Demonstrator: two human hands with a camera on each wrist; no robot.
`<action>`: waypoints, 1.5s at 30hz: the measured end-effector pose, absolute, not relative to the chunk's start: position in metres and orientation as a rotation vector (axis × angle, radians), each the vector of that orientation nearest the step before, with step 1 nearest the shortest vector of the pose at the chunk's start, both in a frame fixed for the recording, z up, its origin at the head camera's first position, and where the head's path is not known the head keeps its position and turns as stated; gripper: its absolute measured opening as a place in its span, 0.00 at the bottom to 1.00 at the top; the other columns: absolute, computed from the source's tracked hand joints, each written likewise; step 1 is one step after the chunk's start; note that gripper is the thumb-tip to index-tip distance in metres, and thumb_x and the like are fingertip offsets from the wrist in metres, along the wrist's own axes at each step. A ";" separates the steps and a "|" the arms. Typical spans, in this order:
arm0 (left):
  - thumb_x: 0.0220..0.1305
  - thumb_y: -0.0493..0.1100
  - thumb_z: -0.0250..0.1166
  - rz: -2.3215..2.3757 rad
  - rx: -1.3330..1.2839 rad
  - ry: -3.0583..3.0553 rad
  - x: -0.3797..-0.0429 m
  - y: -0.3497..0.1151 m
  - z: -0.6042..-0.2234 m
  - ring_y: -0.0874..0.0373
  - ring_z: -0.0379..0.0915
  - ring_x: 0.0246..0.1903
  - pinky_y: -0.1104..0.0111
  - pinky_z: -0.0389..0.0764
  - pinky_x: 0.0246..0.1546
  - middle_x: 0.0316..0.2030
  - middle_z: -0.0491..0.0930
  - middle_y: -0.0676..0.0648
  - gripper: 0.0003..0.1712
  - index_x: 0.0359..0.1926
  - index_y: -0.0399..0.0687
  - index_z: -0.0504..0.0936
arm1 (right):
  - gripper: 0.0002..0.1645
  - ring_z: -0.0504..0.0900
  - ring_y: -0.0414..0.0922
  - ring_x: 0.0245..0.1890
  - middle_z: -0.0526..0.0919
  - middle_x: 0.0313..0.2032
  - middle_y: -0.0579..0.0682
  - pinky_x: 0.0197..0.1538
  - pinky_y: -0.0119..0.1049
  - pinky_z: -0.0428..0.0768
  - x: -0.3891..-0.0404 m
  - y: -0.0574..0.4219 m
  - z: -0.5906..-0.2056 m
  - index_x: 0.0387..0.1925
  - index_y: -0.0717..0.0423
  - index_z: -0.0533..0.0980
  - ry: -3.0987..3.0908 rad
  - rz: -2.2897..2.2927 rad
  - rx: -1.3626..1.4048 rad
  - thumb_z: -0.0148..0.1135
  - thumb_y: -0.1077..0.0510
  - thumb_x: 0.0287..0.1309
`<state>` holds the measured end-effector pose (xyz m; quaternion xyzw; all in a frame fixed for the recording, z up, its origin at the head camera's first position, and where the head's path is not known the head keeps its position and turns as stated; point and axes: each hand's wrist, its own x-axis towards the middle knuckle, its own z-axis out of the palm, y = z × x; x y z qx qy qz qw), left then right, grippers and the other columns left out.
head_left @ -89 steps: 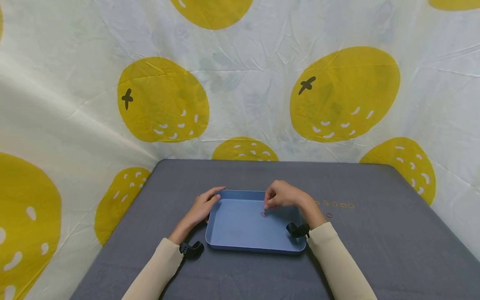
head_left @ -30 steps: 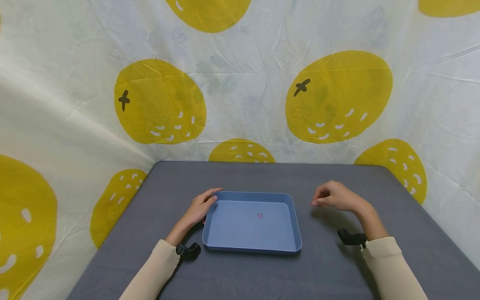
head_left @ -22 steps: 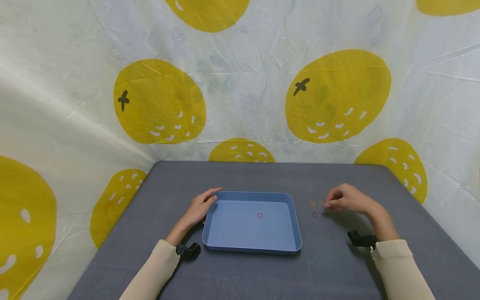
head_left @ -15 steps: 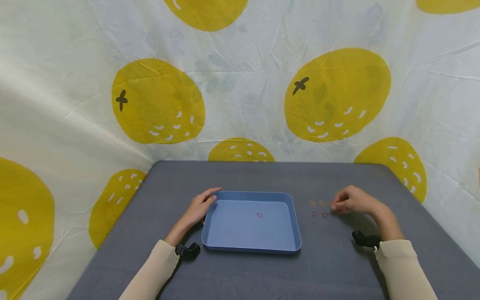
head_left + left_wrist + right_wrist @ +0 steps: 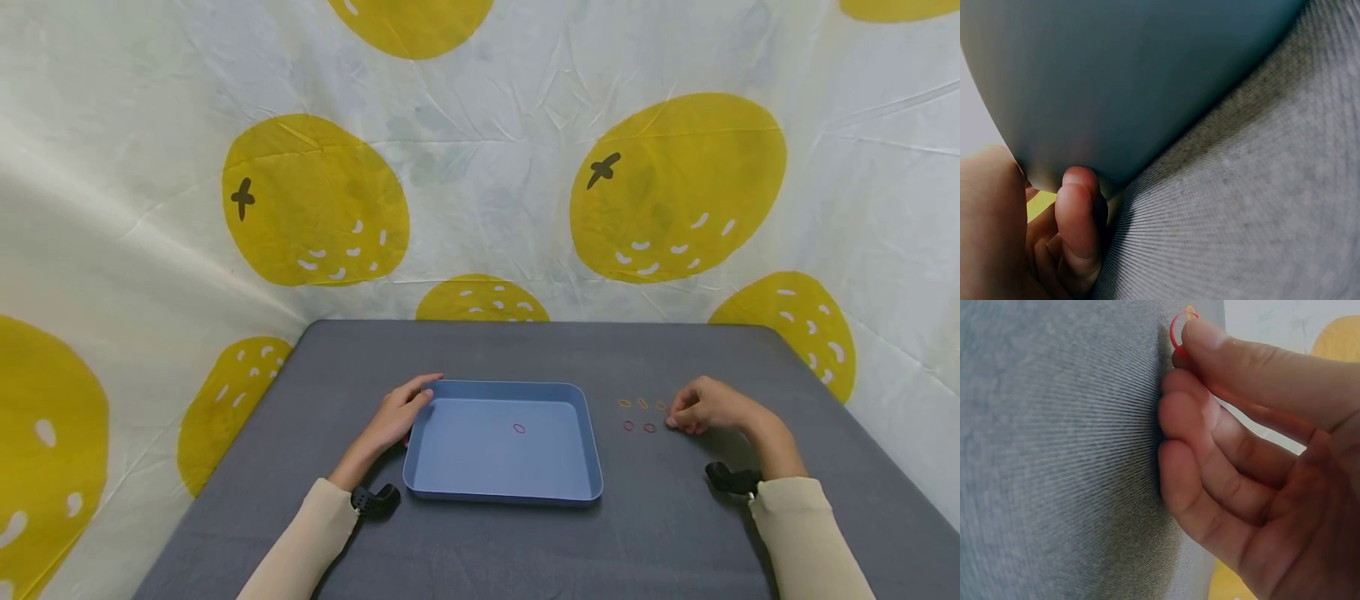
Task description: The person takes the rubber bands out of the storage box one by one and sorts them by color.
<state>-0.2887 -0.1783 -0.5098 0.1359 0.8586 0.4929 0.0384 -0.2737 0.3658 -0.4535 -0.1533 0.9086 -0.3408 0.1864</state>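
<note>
My left hand (image 5: 390, 421) grips the left rim and far-left corner of a blue tray (image 5: 498, 467); in the left wrist view its fingers (image 5: 1077, 219) bend against the tray's outer wall (image 5: 1116, 81). Inside the tray lies one red rubber band (image 5: 514, 426). My right hand (image 5: 708, 406) is low at the table, right of the tray. In the right wrist view its thumb and forefinger pinch a red rubber band (image 5: 1173, 332), the other fingers curling close to the cloth. An orange band (image 5: 1189, 310) shows behind the thumb tip.
Between tray and right hand, orange rubber bands (image 5: 624, 403) lie in a row on the grey tablecloth (image 5: 495, 550). Two red bands (image 5: 628, 425) sit nearer than that row. The hand hides part of the cloth. A fruit-print curtain (image 5: 487, 192) hangs behind the table.
My right hand has left the tray, travelled right past the bands and come down lower by the table. One red band stays in the tray. The left hand has kept its place.
</note>
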 end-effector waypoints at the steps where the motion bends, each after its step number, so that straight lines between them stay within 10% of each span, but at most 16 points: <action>1: 0.82 0.52 0.52 1.515 0.419 2.629 -0.289 -0.178 -0.510 0.53 0.67 0.09 0.56 0.77 0.11 0.60 0.80 0.40 0.22 0.72 0.71 0.73 | 0.09 0.76 0.37 0.24 0.80 0.23 0.47 0.30 0.33 0.80 -0.273 0.366 -0.454 0.31 0.65 0.85 2.554 -0.962 -0.426 0.71 0.60 0.62; 45: 0.82 0.53 0.51 1.537 0.439 2.623 -0.288 -0.180 -0.513 0.53 0.65 0.07 0.57 0.77 0.11 0.60 0.80 0.40 0.23 0.73 0.66 0.73 | 0.04 0.78 0.39 0.27 0.83 0.27 0.49 0.31 0.33 0.81 -0.269 0.360 -0.455 0.32 0.65 0.83 2.546 -0.937 -0.457 0.67 0.66 0.60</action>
